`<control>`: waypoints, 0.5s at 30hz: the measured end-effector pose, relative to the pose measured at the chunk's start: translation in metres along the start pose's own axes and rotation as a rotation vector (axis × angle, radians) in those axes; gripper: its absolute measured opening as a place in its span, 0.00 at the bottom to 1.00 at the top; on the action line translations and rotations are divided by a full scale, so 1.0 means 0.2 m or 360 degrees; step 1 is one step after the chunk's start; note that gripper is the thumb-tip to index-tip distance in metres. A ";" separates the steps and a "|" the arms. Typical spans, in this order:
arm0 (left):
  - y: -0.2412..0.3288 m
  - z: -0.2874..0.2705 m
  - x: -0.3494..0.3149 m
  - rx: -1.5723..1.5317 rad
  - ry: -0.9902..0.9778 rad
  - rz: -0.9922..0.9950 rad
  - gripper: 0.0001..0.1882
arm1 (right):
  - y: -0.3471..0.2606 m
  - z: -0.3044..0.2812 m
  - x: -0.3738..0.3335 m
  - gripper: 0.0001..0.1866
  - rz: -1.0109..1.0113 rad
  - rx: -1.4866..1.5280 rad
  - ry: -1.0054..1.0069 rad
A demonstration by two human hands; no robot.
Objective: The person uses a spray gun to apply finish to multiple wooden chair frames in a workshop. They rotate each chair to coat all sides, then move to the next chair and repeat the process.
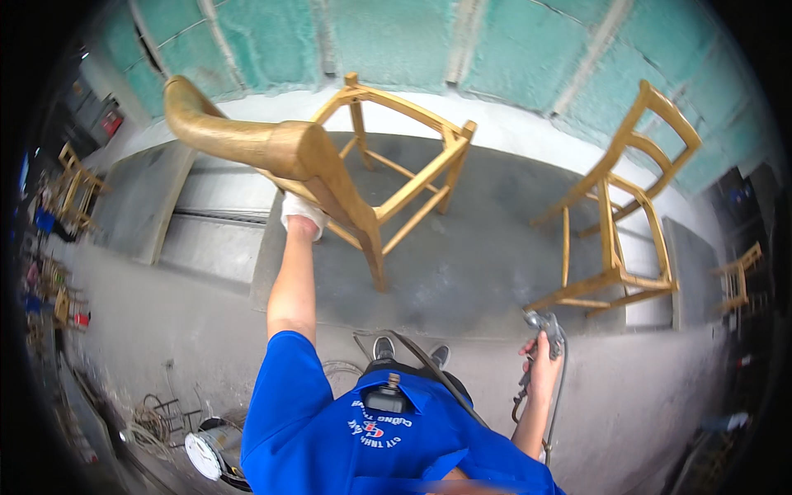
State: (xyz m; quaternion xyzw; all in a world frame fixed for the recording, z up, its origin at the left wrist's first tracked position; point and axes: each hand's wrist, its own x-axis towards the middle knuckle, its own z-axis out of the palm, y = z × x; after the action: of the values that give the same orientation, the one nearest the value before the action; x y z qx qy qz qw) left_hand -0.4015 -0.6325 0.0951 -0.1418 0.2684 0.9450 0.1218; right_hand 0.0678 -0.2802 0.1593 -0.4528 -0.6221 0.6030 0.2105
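The person wore a bright blue shirt [318, 433] with short sleeves; the left sleeve [285, 371] ended above the elbow in a plain hem. Across the chest ran white lettering [388, 441] in a curve about a small red-and-white emblem [373, 429]. A dark, boxy piece [386, 400] with a small metallic tip sat on the shirt front. The left grip [301, 216] was covered by a white glove, the right grip [542, 367] bare. Below showed dark trousers [403, 368] and greyish shoes [384, 347] with pale edges.
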 end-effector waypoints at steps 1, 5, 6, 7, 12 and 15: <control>0.00 0.01 -0.01 -0.0123 0.0095 0.0004 0.27 | 0.00 0.01 -0.01 0.13 0.0015 0.0004 -0.0028; -0.05 0.07 -0.14 -0.0053 0.0169 0.0109 0.26 | -0.04 0.04 -0.01 0.13 0.0100 0.0019 -0.0027; -0.06 0.09 -0.20 -0.0048 0.0136 0.0102 0.25 | -0.06 0.05 0.00 0.13 0.0100 0.0047 -0.0032; -0.09 0.12 -0.25 -0.0106 0.0175 0.0116 0.27 | -0.08 0.05 0.01 0.14 0.0075 0.0037 -0.0030; -0.20 0.42 -0.48 -0.0268 0.0606 -0.0207 0.34 | -0.13 0.03 0.06 0.14 0.0071 0.0108 -0.0013; -0.33 0.71 -0.59 -0.0312 0.0661 -0.0148 0.34 | -0.14 -0.01 0.10 0.14 0.0048 0.0102 0.0004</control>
State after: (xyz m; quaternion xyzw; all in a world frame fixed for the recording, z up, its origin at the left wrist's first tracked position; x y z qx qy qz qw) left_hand -0.3010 -0.5199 0.2190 -0.3567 0.1878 0.9104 0.0930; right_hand 0.0503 -0.2586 0.1808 -0.4559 -0.5953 0.6252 0.2166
